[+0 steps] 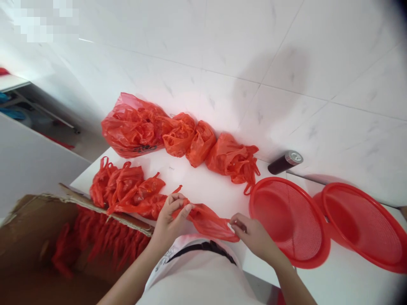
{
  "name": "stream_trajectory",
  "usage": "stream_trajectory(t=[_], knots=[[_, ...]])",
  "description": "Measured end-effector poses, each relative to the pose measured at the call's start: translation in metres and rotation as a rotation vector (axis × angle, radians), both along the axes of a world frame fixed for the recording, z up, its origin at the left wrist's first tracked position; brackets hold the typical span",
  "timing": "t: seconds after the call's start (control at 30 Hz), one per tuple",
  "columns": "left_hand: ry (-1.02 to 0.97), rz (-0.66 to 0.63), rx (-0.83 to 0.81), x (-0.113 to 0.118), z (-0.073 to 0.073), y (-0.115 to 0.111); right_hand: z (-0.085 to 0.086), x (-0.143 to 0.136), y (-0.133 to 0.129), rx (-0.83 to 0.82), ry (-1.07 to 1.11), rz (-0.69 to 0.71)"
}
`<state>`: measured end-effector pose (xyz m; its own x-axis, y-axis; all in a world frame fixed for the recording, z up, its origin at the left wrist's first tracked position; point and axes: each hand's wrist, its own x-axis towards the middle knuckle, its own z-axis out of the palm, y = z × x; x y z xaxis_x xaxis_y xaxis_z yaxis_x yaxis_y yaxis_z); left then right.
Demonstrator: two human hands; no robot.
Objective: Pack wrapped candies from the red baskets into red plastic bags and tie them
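Note:
A red plastic bag (210, 222) is stretched between my two hands above the front edge of the white table (187, 176). My left hand (173, 216) pinches its left end between thumb and fingers. At the bag's right end, the fingers of my right hand (248, 231) are closed on its edge. Just left of my left hand lies a row of bunched red bags (127, 186) with their handles sticking up.
Filled red bags (178, 135) line the wall side. A dark cylinder (281, 163) lies near two red mesh baskets (288, 220) (365, 226) on the right. An open cardboard box (28, 216) holding red bags stands at the lower left.

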<state>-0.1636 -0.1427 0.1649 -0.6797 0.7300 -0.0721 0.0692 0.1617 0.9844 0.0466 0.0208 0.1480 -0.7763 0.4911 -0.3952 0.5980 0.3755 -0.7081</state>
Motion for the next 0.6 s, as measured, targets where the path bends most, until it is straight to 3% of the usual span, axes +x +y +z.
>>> stream_trajectory(t=[0.13,0.27,0.37,0.5,0.6], knots=[[0.058,-0.025,0.029,-0.003,0.001,-0.007,0.030,-0.004,-0.002,-0.121,0.200,-0.061],[0.057,-0.327,0.023,0.006,0.009,-0.007,0.054,-0.019,-0.015,-0.013,0.322,-0.014],[0.012,-0.575,-0.038,0.022,0.005,0.006,0.068,-0.036,-0.030,0.064,0.424,0.159],[0.149,-0.854,-0.106,0.037,-0.008,0.024,0.075,-0.053,-0.042,0.076,0.606,0.334],[0.030,-0.821,-0.116,0.035,-0.003,0.026,0.068,-0.053,-0.035,0.047,0.581,0.227]])
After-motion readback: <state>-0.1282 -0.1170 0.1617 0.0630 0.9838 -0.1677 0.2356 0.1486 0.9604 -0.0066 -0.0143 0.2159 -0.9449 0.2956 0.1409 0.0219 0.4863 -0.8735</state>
